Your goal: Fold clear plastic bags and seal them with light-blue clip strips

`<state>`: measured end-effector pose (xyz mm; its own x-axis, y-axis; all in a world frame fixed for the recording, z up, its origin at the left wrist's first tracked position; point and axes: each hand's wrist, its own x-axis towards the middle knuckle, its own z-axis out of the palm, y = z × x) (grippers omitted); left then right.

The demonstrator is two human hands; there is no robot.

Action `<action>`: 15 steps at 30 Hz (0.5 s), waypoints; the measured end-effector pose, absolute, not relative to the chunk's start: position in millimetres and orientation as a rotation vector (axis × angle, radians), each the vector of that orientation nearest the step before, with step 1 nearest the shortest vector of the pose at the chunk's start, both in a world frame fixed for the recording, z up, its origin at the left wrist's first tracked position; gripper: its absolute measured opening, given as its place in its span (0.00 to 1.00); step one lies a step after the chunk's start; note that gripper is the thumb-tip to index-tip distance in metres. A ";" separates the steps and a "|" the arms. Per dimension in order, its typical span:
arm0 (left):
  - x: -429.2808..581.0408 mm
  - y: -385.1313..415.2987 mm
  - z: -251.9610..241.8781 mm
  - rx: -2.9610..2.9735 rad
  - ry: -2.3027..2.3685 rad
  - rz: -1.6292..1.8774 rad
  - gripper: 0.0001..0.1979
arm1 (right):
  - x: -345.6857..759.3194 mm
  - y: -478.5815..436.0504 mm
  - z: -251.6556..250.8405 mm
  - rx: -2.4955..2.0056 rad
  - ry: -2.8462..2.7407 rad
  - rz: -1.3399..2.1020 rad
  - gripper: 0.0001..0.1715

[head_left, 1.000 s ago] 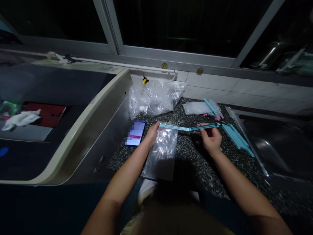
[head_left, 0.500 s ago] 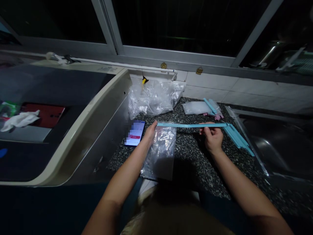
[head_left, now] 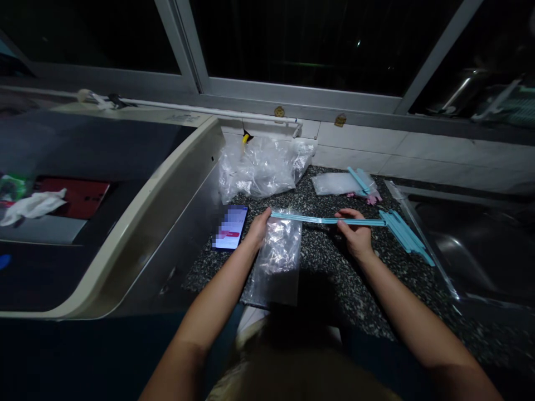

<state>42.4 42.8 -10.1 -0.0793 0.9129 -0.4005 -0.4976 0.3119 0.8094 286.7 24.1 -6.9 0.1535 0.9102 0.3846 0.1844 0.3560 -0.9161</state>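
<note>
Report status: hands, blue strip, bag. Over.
Left hand on clear bag top corner. Right hand pinching blue strip along bag top. Spare strips at its right end.

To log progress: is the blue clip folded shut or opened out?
Opened out: the blue clip stretches nearly straight between left hand and right hand.

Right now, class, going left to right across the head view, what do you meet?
White cloth → phone → left hand → right hand → pile of blue strips → sink. A blue strip, held by both hands, spans between them.

phone (head_left: 231,227), crumpled plastic (head_left: 261,167), steel sink (head_left: 472,250), dark window (head_left: 301,39)
</note>
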 end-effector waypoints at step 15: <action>44.7 38.4 -13.1 0.629 0.823 1.116 0.10 | 280.3 26.5 -17.9 -1.259 -1.529 0.642 0.15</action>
